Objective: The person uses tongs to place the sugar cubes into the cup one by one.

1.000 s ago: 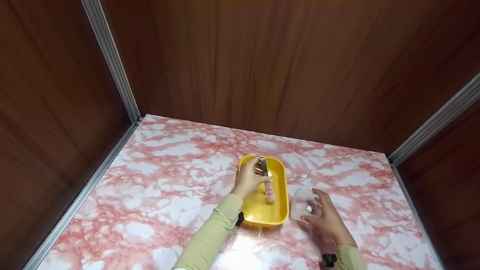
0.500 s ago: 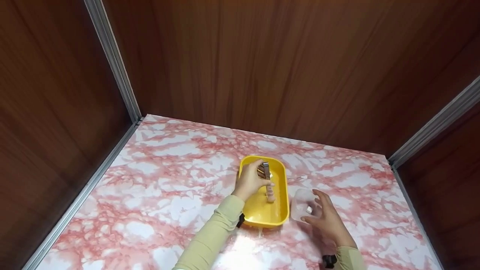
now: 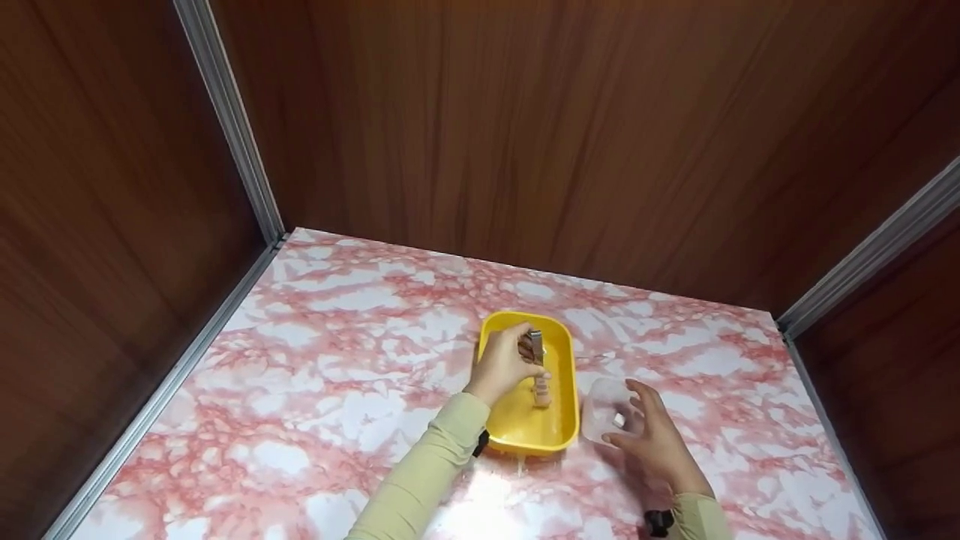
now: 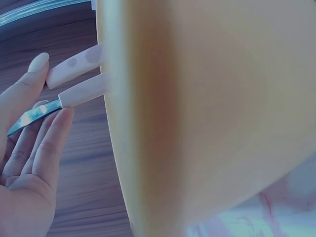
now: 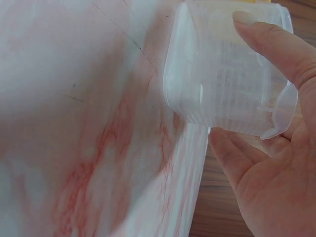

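My left hand (image 3: 501, 367) holds a pair of small metal tongs (image 3: 537, 349) over the yellow tray (image 3: 576, 390). Their pink tips (image 4: 81, 91) point down toward the tray and stand apart in the left wrist view, where the tray wall hides their ends. Thumb on one side and fingers on the other, my right hand (image 3: 660, 442) grips a clear plastic tub (image 5: 227, 74) beside the tray's right side. In the head view a small white patch (image 3: 619, 420) shows within the tub; whether it is an object or a glint, I cannot tell.
A small white spot (image 3: 545, 350) shows in the tray near the tongs. The red-and-white marbled tabletop (image 3: 360, 345) spreads around both containers. Brown wood-grain panels (image 3: 487, 150) with metal corner strips (image 3: 232, 112) enclose it at the back and sides.
My left hand has shifted slightly toward me and to the right, and the top of the tongs sits a little lower in view. The right hand and tub stay put.
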### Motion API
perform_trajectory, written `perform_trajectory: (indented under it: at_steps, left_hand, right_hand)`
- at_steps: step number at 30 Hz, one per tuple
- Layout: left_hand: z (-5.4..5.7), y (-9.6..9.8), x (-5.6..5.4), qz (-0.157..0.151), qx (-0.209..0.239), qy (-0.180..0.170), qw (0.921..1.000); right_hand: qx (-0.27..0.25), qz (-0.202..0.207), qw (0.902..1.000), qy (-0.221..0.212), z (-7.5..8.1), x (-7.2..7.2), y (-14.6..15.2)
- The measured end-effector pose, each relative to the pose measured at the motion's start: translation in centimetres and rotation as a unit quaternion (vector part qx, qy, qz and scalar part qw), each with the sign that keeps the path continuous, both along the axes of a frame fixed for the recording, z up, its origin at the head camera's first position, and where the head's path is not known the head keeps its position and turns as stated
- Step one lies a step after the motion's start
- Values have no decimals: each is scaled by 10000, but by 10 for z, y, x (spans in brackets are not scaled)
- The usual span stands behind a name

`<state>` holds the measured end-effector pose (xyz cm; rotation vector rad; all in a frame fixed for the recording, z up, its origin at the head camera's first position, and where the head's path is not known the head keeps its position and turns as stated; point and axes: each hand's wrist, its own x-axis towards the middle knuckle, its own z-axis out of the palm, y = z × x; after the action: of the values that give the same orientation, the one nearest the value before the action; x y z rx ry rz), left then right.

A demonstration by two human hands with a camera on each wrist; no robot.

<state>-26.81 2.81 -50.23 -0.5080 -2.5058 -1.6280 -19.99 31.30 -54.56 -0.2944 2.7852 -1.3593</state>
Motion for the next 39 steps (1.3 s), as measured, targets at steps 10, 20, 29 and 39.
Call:
perform_trajectory:
  at_steps: [10,20,29,39]
  left_hand:
    - [-1,0,1,-157,187,275,9993]
    - [-4,-4,-1,217,-70,359,9991]
    - [-5,-6,-3,202,301,332,9988]
    - [-6,-11,-4,156,938,-76,9954]
  right_hand:
    - [-24,49,10000,-72,0,-1,0]
    - [7,-3,9999,-126,0,-1,0]
    - [25,48,9999,-96,0,0,0]
    - [-93,41,9999,-29,-1,0,0]
